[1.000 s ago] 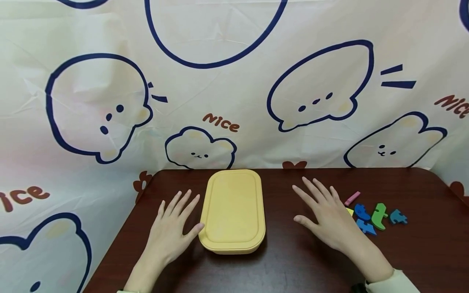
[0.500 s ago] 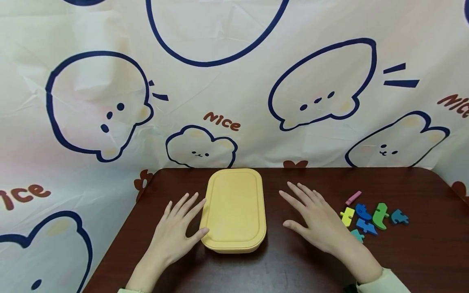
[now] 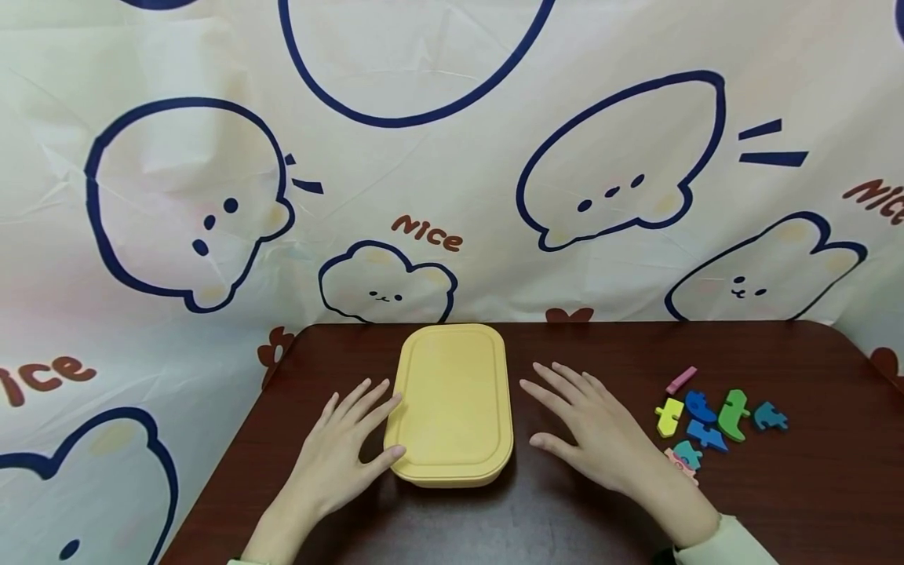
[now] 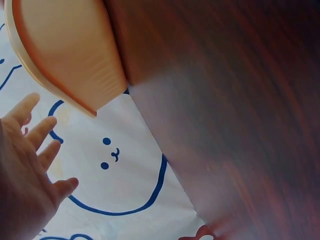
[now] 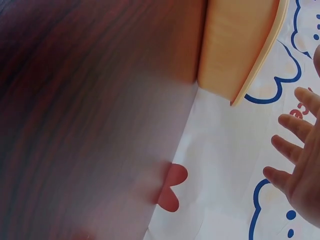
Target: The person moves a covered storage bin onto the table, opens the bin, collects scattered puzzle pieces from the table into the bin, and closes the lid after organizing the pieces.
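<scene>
A yellow lidded box (image 3: 452, 400) sits on the dark wooden table, its lid on. My left hand (image 3: 341, 451) is at the box's left side with fingers spread; in the head view its thumb and forefinger tips overlap the lid's edge, and I cannot tell if they touch it. To the right of the box hovers my right hand (image 3: 593, 431), fingers extended and apart from the box, holding nothing. The left wrist view has the box's side wall (image 4: 75, 50) above the spread fingers. In the right wrist view, the box wall (image 5: 235, 45) is beyond the fingers.
Several coloured puzzle pieces lie to the right on the table (image 3: 812, 494): a green piece (image 3: 733, 416), a yellow piece (image 3: 668, 417), blue pieces, and a pink piece (image 3: 681, 380) among them. A patterned cloth (image 3: 487, 196) hangs behind the table.
My right hand has moved left toward the box, uncovering more puzzle pieces. My left hand has shifted slightly right and nearer the lid's edge. The box has stayed in place.
</scene>
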### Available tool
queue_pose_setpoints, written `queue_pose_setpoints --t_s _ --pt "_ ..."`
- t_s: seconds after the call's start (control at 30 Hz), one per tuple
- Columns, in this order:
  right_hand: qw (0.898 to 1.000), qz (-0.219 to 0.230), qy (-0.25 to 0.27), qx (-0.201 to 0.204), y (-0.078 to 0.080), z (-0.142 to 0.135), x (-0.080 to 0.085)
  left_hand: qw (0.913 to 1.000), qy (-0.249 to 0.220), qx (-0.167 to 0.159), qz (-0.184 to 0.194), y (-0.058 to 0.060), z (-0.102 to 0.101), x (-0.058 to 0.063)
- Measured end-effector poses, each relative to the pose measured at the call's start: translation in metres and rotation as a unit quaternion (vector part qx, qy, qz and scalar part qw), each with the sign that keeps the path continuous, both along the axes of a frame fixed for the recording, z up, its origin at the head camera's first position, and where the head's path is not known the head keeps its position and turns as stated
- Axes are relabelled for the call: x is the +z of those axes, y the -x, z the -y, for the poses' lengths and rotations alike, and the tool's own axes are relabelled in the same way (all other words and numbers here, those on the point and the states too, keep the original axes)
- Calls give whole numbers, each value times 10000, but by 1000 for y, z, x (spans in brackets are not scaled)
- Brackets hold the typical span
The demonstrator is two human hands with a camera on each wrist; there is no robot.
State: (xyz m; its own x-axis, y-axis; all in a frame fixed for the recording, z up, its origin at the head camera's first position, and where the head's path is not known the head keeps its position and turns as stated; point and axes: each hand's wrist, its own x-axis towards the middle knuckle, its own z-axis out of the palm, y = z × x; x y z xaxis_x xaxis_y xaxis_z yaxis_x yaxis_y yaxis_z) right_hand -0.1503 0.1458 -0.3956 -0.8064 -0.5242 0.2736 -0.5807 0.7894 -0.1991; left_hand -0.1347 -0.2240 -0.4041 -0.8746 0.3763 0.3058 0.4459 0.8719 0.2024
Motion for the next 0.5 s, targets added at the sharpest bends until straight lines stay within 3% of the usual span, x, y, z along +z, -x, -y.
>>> queue_pose_setpoints --t_s 0.3,0.5 --pt "9985 290 327 337 0 8 -1 9998 -134 -30 109 -3 -3 1" --pt "9957 176 523 745 0 13 -3 9998 -125 -91 123 -4 -5 0"
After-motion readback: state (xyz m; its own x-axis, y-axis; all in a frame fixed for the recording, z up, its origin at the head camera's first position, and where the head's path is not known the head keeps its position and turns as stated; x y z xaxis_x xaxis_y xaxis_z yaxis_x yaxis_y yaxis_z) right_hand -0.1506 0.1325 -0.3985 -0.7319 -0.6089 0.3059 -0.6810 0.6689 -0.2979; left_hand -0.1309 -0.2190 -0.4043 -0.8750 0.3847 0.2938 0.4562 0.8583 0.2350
